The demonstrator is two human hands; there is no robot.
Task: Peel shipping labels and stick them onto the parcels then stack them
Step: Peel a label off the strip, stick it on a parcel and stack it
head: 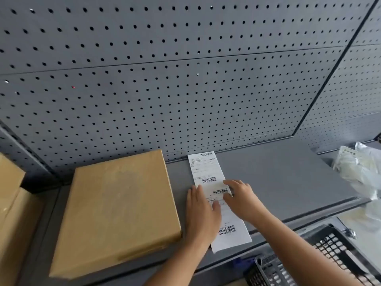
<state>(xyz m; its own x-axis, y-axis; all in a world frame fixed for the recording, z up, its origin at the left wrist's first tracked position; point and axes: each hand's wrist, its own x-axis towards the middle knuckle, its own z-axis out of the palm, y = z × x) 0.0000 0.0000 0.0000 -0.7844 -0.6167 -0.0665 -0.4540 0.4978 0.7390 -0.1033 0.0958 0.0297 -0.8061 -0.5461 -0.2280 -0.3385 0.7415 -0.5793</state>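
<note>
Left hand (203, 215) flat on the shipping-label strip (208, 168), right hand (242, 198) touching its right edge.
The left hand's fingers lie straight and together, pressing the strip to the grey tabletop (288, 178). The right hand's fingers are loosely spread, tips on the paper (somewhat blurred). The strip lies just right of a flat brown cardboard parcel (119, 207). More cardboard boxes (10, 203) sit far left, a black plastic basket (329, 250) and clear plastic bags (358, 170) at right, a pegboard (165, 79) behind.

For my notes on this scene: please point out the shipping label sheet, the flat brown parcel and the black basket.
shipping label sheet (206, 169): head view, printed upper part.
flat brown parcel (119, 207): head view, middle of top face.
black basket (329, 244): head view, latticed side wall.
</note>
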